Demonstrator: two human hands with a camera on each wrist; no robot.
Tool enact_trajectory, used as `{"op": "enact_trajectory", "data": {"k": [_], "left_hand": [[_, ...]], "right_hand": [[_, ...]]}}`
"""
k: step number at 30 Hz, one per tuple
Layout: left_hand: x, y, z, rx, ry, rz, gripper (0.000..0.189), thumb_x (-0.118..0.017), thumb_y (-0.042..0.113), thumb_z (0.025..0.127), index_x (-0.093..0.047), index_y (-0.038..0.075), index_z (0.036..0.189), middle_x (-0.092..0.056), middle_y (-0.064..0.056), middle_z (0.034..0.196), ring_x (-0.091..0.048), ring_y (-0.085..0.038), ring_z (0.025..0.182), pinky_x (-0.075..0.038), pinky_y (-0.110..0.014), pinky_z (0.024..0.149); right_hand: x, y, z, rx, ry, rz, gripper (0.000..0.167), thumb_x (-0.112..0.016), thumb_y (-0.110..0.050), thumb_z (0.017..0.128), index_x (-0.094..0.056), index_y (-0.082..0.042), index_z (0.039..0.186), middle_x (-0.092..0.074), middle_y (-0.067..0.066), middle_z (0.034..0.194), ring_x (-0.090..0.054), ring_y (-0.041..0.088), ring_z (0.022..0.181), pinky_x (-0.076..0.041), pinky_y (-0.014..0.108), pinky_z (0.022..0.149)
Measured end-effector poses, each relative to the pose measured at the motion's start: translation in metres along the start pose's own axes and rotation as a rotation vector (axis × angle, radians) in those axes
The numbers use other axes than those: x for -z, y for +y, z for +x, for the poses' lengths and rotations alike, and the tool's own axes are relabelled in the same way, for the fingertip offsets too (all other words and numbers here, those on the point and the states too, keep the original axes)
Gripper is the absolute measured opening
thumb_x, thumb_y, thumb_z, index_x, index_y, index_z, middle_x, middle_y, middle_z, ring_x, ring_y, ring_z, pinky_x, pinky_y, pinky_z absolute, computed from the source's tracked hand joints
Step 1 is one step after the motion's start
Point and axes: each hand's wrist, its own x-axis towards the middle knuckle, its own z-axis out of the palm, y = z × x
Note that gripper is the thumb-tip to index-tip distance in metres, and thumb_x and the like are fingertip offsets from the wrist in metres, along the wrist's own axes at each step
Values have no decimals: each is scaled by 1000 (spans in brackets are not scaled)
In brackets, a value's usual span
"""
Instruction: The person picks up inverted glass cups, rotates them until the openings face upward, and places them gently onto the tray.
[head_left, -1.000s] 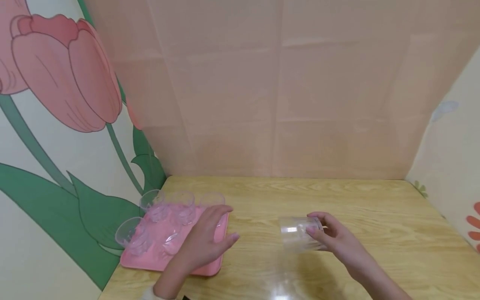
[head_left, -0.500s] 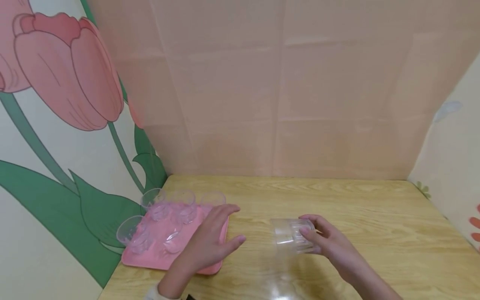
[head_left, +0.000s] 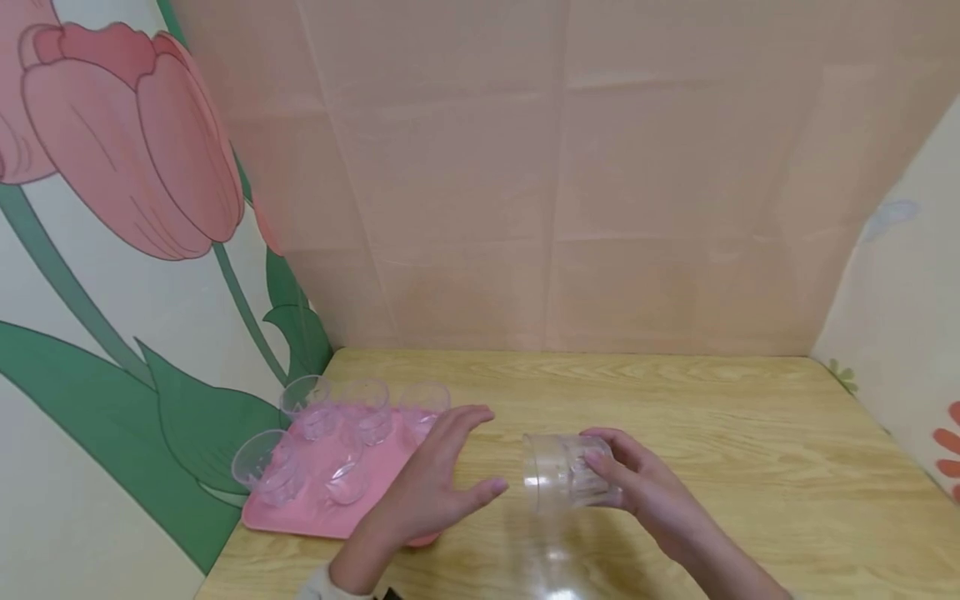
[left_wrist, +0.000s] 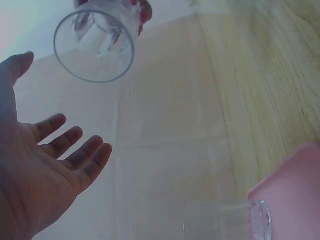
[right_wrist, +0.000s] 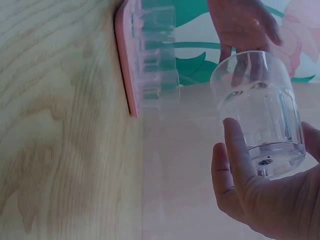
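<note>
My right hand [head_left: 637, 483] grips a clear drinking glass [head_left: 551, 468] near its base, holding it sideways above the table with the rim toward my left hand. In the right wrist view the glass [right_wrist: 260, 110] has a fluted lower wall and a thick base. Nothing is in my left hand [head_left: 431, 483], which hovers by the tray's right edge with fingers extended and thumb apart. Its palm [left_wrist: 35, 180] faces the glass across a gap. Several clear glasses stand upright on the pink tray [head_left: 292, 525]; my left hand and forearm hide part of it.
The tray lies on the left of the wood-grain table [head_left: 712, 400]. A beige covering [head_left: 555, 183] hangs behind the table. On the left a wall with a painted tulip [head_left: 135, 142] rises close to the tray, and a decorated wall [head_left: 915, 333] stands on the right.
My right hand has carried the glass leftward, closer to my left hand. My left hand has shifted slightly right, its fingers still extended. The glasses on the tray stay put.
</note>
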Motion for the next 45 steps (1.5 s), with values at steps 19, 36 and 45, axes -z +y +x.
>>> {"op": "enact_trajectory", "data": {"k": [19,36,45], "left_hand": [[-9,7,5,-32,-78,-49,80,-69,59,88,-33,32,155,-35,6,158,-38,-17,144,-44,-51,109],[-16,7,7,-97,-91,-106,83,-75,51,87,-33,28,155,-37,5,156,-43,-13,138,-48,-33,106],[-17,10,6,-100,-96,-140,84,-78,47,86,-33,28,155,-38,7,154,-46,-16,137,-50,-34,104]], "right_hand": [[-11,1,5,6,-101,106,44,-50,-25,107,-41,-1,143,-50,10,133,-57,27,115,-55,44,95],[-18,1,7,4,-110,146,45,-49,-25,108,-40,0,144,-51,9,131,-57,26,115,-55,43,96],[-25,-2,8,-14,-94,163,47,-51,-26,107,-39,0,143,-52,11,131,-57,27,115,-54,44,97]]}}
